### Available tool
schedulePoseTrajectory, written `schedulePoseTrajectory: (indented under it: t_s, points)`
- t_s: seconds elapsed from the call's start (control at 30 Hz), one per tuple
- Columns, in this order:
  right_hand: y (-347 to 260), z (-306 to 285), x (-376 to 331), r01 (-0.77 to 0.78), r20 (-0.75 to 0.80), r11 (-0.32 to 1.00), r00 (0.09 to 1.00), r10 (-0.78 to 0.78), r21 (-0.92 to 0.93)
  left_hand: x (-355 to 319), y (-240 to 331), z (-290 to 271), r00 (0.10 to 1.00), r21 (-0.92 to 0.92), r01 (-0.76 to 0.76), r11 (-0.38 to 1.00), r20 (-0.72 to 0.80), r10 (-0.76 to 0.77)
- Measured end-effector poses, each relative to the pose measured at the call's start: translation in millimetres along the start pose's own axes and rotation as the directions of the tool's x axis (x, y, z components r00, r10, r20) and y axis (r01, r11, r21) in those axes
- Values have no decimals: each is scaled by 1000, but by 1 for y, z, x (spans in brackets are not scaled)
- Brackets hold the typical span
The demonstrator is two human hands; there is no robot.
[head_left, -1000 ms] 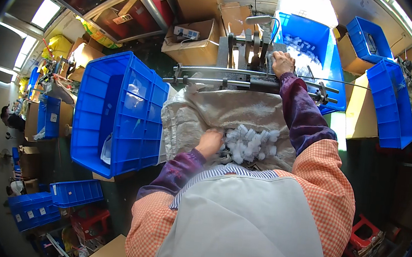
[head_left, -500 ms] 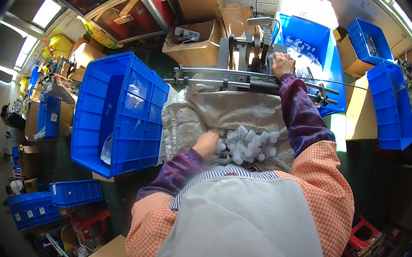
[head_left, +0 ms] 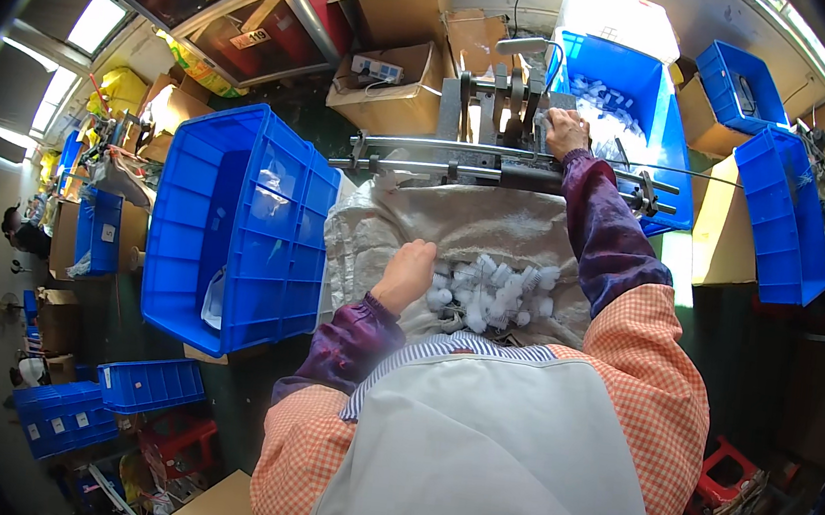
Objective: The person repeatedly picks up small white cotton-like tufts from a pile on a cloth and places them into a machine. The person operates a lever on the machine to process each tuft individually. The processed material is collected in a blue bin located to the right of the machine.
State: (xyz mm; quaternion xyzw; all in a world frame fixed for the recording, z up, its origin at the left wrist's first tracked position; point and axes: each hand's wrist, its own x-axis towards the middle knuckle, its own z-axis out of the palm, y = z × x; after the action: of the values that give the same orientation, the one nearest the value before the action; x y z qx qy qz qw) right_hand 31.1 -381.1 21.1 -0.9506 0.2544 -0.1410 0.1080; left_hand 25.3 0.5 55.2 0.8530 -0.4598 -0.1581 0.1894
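Observation:
My left hand [head_left: 409, 269] rests in a loose fist at the left edge of a pile of small white plastic parts [head_left: 491, 294] lying on a grey cloth sack [head_left: 456, 227] before me. Whether it grips a part I cannot tell. My right hand [head_left: 567, 131] reaches far forward and presses on the top of a grey metal machine [head_left: 493, 115] with a long horizontal bar [head_left: 423, 156]. Its fingers curl over the machine's head; anything under them is hidden.
A large blue crate [head_left: 240, 224] stands at my left, and another blue crate [head_left: 622, 104] with white parts sits behind the machine. More blue crates [head_left: 784, 211] stand at right and lower left. Cardboard boxes [head_left: 394, 95] crowd the back. A person [head_left: 18, 231] is at far left.
My left hand has shifted slightly over the left side of the white parts. My right hand stays on the machine.

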Motion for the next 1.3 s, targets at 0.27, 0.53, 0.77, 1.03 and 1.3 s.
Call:
schedulePoseTrajectory:
  t_s: [0.27, 0.53, 0.77, 1.03, 1.3]
  points:
    - [1, -2, -6, -192, -58, 963, 981, 184, -188, 2, 5, -1, 999, -17, 35, 999, -19, -35]
    - [-11, -13, -24, -189, -41, 967, 982, 184, -171, 8, 15, -30, 985, -187, -20, 982, -174, -13]
    - [-61, 5, -17, -96, -99, 972, 992, 76, -217, 25, 26, -29, 960, -266, -105, 958, -280, 27]
    - [-34, -6, -22, -117, -79, 975, 992, 103, -190, 28, 21, -26, 954, -413, -72, 908, -295, -58]
    - [19, -25, -5, -54, 101, 934, 990, 95, -352, 40, 43, -35, 964, -547, -89, 832, -259, -67]
